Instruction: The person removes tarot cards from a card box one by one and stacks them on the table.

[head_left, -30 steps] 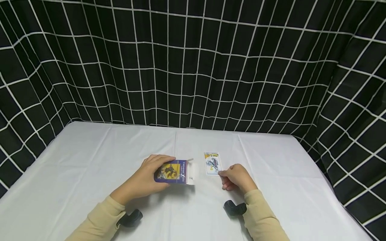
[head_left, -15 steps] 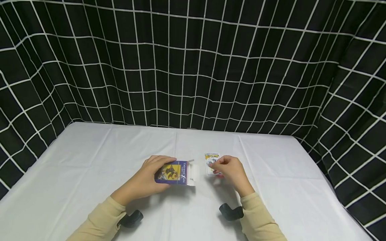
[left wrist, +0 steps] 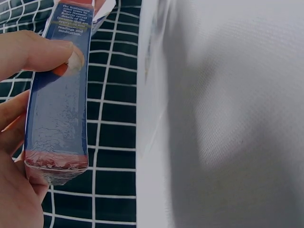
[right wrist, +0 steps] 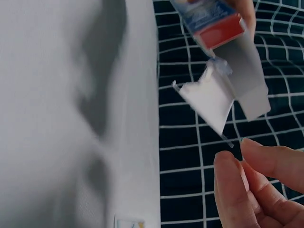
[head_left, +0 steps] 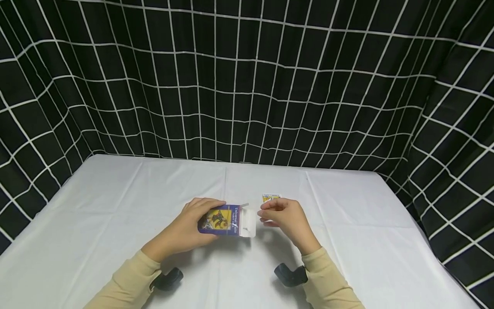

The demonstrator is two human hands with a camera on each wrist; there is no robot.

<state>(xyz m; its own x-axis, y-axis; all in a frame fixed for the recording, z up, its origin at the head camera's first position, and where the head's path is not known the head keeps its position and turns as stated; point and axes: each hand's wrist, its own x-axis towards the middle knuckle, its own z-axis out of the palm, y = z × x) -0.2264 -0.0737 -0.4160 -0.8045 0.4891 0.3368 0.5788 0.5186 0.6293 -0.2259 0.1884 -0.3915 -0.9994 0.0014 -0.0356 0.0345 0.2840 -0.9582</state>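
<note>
Tarot box [head_left: 220, 220], one: gripped by the left hand [head_left: 185, 228], between thumb and fingers, above the white tablecloth [head_left: 173, 180]. Right hand [head_left: 291, 221], fingers bent: thumb and forefinger tips near each other, nothing seen between them, just beside the box's white flap [head_left: 248, 223]. Card [head_left: 271, 198], one: picture side up on the tablecloth, partly hidden behind the right hand. Progress, as judged: box opened, one card out, flap not closed; contents left inside, cannot tell. Beyond: black curtain [head_left: 224, 79], white grid.
</note>
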